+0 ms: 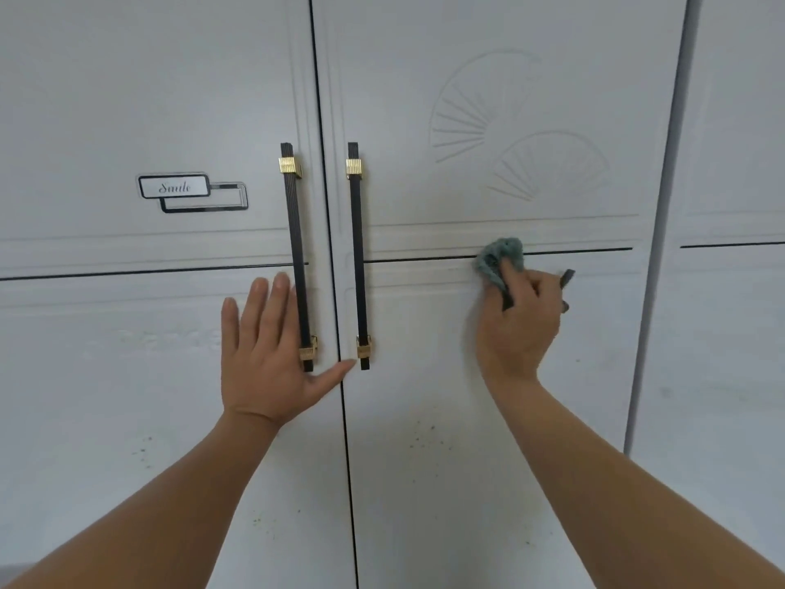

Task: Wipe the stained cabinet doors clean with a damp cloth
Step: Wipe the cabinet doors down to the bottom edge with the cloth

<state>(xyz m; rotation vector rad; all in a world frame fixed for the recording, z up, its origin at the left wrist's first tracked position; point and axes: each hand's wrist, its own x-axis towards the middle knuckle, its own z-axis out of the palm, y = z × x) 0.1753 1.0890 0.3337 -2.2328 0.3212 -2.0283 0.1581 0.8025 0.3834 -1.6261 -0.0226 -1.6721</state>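
Two white cabinet doors fill the view, the left door (127,354) and the right door (424,354). My right hand (520,320) grips a bunched grey-green cloth (499,257) and holds it against the right door, on the dark horizontal groove at mid height. My left hand (265,354) lies flat on the left door with straight fingers, beside the lower end of the left handle (297,257). Small dark specks (424,435) mark the right door below my hands, and more specks (144,452) dot the left door.
Two long black handles with gold clamps flank the centre gap; the right handle (357,257) stands between my hands. A small "Smile" plate (174,187) sits on the left door. Fan-shaped reliefs (509,133) decorate the right door. Another panel (730,291) adjoins at far right.
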